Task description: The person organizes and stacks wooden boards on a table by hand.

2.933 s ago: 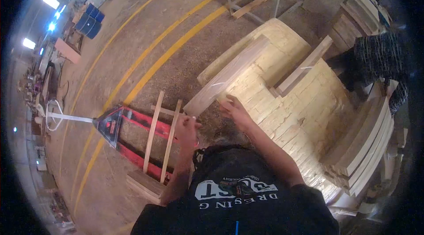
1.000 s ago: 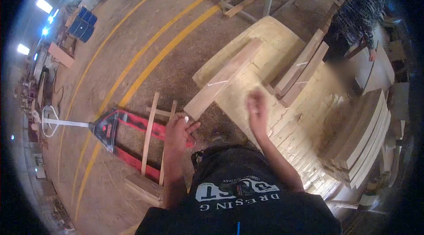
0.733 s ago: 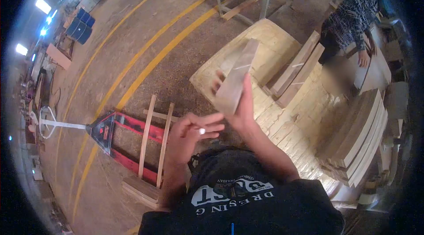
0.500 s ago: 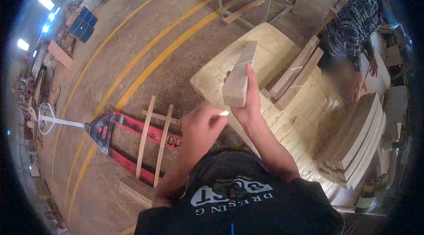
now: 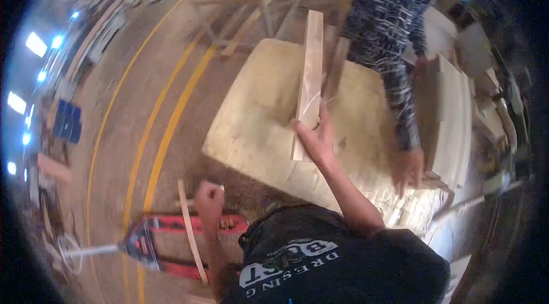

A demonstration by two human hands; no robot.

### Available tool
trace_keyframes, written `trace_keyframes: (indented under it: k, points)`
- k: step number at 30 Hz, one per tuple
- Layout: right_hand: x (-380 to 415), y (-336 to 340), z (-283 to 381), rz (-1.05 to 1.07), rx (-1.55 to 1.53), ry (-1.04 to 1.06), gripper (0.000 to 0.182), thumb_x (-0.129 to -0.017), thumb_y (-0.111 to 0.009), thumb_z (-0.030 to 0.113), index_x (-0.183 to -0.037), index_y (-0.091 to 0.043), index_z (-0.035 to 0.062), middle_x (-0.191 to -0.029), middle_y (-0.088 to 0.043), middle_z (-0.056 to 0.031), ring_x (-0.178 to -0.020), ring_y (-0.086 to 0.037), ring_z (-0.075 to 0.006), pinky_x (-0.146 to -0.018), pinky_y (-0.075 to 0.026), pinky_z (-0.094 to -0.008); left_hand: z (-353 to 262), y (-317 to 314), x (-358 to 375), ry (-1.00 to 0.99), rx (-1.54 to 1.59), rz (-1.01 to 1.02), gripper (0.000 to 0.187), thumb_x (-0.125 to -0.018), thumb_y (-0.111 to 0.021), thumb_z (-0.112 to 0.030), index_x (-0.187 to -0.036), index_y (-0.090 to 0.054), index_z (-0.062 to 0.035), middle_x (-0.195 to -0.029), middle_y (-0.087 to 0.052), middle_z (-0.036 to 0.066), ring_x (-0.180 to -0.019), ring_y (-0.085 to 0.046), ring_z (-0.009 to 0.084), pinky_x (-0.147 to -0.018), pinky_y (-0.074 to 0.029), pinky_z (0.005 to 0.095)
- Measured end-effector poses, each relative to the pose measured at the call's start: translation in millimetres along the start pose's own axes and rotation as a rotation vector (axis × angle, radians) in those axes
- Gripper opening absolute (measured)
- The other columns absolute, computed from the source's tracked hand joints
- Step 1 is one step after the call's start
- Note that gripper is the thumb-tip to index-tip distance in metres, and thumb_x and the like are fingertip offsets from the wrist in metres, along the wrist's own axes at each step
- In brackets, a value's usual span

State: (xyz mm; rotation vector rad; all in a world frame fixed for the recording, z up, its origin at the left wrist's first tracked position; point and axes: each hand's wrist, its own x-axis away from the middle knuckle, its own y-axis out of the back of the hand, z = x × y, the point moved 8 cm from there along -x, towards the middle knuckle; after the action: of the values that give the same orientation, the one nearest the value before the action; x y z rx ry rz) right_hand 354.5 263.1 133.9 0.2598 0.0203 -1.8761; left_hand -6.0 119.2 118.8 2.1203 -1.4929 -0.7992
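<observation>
Bright blue-white ceiling lamps are flaring at nine and ten o'clock while the workshop beyond is sitting in dim, warm light. A heavy fisheye lens is bending every line, and a black vignette is closing round the rim. Motion blur is smearing the whole frame, softening the pale stacked-timber block at centre.

right hand grips a long plank, fingers wrapped on its lower part, above the timber stack. left hand closed around a small white piece. co-worker's hand right of the fingers, on the stack.
</observation>
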Motion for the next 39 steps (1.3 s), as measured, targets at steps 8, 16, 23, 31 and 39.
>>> trace_keyframes:
  k: [8,16,23,31,39]
  points:
    - [-66,46,-97,-0.118,0.204,-0.103,0.068,-0.078,-0.072,0.022,-0.136,-0.046,-0.0027,-0.116,-0.064,-0.0185,-0.102,-0.063,-0.0247,-0.088,-0.052,-0.0366,-8,-79,18,0.236,0.312,0.307,0.011,-0.087,-0.062,-0.005,-0.081,-0.054,-0.0033,-0.062,-0.054,0.003,-0.054,-0.052,0.0108,-0.052,-0.043,0.0277]
    - [-56,45,-133,0.074,-0.107,-0.304,0.077,-0.096,-0.050,0.051,-0.149,-0.030,-0.0012,-0.151,-0.036,-0.0198,-0.139,-0.035,-0.0287,-0.114,-0.028,-0.0362,-68,-219,-119,0.133,0.582,0.396,0.019,-0.099,-0.054,-0.017,-0.106,-0.063,-0.0017,-0.091,-0.062,0.002,-0.086,-0.056,0.0107,-0.078,-0.046,0.0269]
    - [-86,-7,-149,0.148,-0.299,-0.284,0.083,-0.100,-0.029,0.062,-0.151,-0.023,-0.0034,-0.159,-0.020,-0.0187,-0.147,-0.018,-0.0279,-0.120,-0.013,-0.0366,-89,-313,-172,0.226,0.567,0.432,0.023,-0.092,-0.055,-0.023,-0.101,-0.064,-0.0039,-0.091,-0.062,0.005,-0.086,-0.055,0.0115,-0.077,-0.045,0.0313]
    - [-15,94,-119,0.055,-0.056,-0.209,0.063,-0.104,-0.038,0.047,-0.142,-0.042,-0.0033,-0.134,-0.055,-0.0149,-0.124,-0.052,-0.0250,-0.106,-0.038,-0.0365,-26,-278,-89,0.517,0.696,0.338,0.016,-0.091,-0.058,-0.020,-0.093,-0.059,-0.0043,-0.091,-0.063,0.009,-0.084,-0.059,0.0165,-0.074,-0.047,0.0343]
    - [58,128,-137,0.011,-0.121,-0.145,0.032,-0.104,-0.048,0.026,-0.115,-0.060,-0.0018,-0.099,-0.063,-0.0050,-0.087,-0.057,-0.0126,-0.081,-0.048,-0.0263,-105,-272,90,-0.020,0.213,0.622,0.008,-0.083,-0.062,-0.013,-0.082,-0.059,-0.0049,-0.068,-0.064,0.012,-0.061,-0.064,0.0315,-0.057,-0.047,0.0441]
